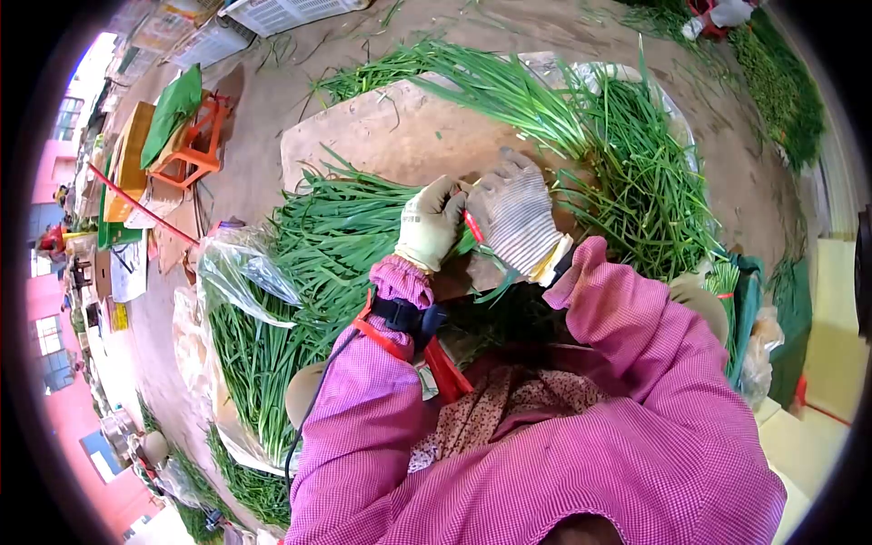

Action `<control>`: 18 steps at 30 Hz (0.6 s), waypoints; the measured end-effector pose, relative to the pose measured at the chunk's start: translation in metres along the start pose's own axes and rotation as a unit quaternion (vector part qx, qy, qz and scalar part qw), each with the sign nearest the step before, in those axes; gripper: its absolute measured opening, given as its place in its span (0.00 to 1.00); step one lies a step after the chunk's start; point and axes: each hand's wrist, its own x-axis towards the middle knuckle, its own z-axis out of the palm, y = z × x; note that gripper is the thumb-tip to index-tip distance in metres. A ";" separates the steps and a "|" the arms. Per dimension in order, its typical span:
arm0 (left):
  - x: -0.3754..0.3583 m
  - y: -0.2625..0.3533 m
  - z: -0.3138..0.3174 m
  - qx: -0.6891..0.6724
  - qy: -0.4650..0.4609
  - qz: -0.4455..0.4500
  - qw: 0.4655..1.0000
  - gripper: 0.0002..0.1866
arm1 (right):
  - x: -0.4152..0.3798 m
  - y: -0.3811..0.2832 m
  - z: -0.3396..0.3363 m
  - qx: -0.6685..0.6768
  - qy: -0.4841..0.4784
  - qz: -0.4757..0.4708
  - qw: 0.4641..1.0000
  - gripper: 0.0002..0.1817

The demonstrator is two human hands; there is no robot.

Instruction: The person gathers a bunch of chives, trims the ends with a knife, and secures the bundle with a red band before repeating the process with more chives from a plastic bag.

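My left hand [431,223], in a cream glove, is closed in a pinch at the near edge of a worn board [377,136]. Beside it my right hand [520,211], in a grey striped glove, has its fingers curled in. A narrow red strip [473,227] shows between the two hands; its ends are hidden by the gloves. Long green chives [336,218] lie in a pile to the left, their ends running under my left hand. Another heap of chives [636,173] lies right of the board, with a loose bunch [522,95] across the far edge.
Clear plastic sheeting [245,272] wraps the left pile. An orange stool [204,141] stands at the far left, white crates [282,11] at the back. A red-banded bundle [724,280] is by my right knee. More greens [777,86] lie far right, near another person's hand [727,13].
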 end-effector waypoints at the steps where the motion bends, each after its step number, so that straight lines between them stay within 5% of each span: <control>1: 0.000 -0.005 0.001 0.017 0.002 -0.002 1.000 0.06 | 0.001 0.001 0.000 0.033 -0.020 -0.007 0.999 0.09; 8: 0.009 -0.012 -0.002 0.036 -0.019 0.029 0.999 0.06 | -0.002 -0.015 0.007 0.089 0.030 0.019 0.995 0.05; 13: 0.030 -0.027 -0.012 -0.030 -0.140 0.003 0.990 0.06 | -0.004 -0.022 0.008 0.090 0.048 0.061 0.993 0.05; 18: 0.043 -0.034 -0.015 -0.152 -0.242 -0.108 0.952 0.02 | -0.006 -0.025 0.009 0.095 0.038 0.075 0.992 0.05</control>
